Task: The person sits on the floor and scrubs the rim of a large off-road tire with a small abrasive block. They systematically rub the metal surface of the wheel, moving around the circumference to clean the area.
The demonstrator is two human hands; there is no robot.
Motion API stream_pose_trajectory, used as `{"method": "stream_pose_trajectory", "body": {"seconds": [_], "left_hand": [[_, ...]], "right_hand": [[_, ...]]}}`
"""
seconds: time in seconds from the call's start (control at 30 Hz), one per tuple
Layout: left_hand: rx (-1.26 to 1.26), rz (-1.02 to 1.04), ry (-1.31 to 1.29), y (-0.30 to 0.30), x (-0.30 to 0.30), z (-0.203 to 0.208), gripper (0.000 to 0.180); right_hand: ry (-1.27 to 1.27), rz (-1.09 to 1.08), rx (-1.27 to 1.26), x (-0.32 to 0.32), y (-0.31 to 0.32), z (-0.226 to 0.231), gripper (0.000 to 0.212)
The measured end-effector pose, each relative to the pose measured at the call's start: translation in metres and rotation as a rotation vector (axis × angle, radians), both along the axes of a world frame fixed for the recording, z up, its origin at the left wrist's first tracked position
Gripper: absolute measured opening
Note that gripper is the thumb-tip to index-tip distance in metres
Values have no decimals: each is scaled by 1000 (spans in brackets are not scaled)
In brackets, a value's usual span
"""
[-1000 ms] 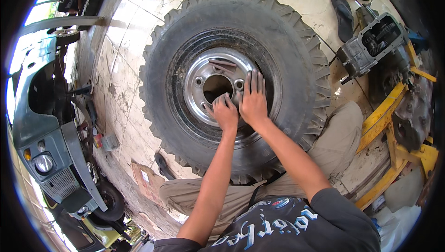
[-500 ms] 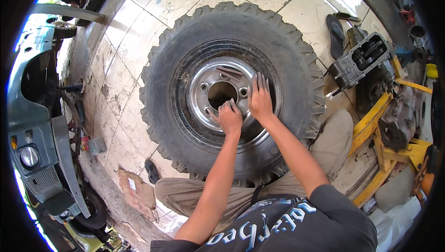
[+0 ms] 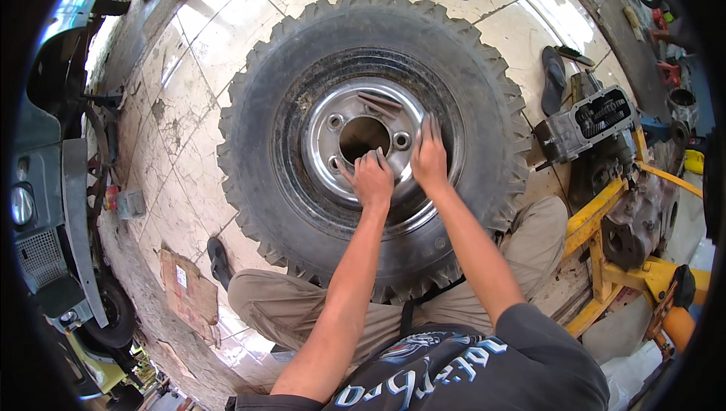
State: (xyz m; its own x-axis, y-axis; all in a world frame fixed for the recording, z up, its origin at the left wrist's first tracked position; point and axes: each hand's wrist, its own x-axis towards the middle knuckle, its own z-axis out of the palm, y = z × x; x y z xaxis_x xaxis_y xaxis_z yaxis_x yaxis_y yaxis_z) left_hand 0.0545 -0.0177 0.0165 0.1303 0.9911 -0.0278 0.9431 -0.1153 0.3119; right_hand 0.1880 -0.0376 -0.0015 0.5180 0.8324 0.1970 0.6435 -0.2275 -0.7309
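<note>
A big knobby tire (image 3: 257, 146) lies flat in front of my crossed legs, mounted on a wheel rim (image 3: 321, 120) with a shiny metal centre, bolt holes and a round middle opening. My left hand (image 3: 370, 182) bends its fingers over the near edge of that opening. Stretched out flat, the fingers of my right hand (image 3: 429, 155) press on the right side of the metal centre. What may lie under these fingers is hidden. Two thin reddish-brown strips (image 3: 380, 104) rest on the far part of the metal centre.
To the right stand a grey gearbox housing (image 3: 597, 120) and a yellow metal frame (image 3: 590, 222). Sandals (image 3: 553, 78) and a flattened cardboard piece (image 3: 189, 294) lie on the tiled floor. A vehicle front (image 3: 45, 207) stands at the left.
My right hand has shifted slightly on the metal centre. My left hand stays by the middle opening. The whole view has shifted a little.
</note>
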Motion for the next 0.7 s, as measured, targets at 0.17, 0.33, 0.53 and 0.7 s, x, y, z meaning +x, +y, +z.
{"method": "stream_pose_trajectory", "body": {"seconds": [0.17, 0.33, 0.53, 0.7], "left_hand": [[59, -18, -11, 0, 10, -5, 37], [5, 14, 2, -1, 1, -2, 36], [51, -5, 23, 1, 5, -5, 35], [40, 6, 9, 1, 4, -4, 33]], "right_hand": [[-12, 13, 3, 25, 40, 4, 43], [71, -39, 25, -11, -25, 4, 42], [55, -10, 35, 17, 36, 6, 39], [9, -17, 66, 1, 15, 2, 40]]}}
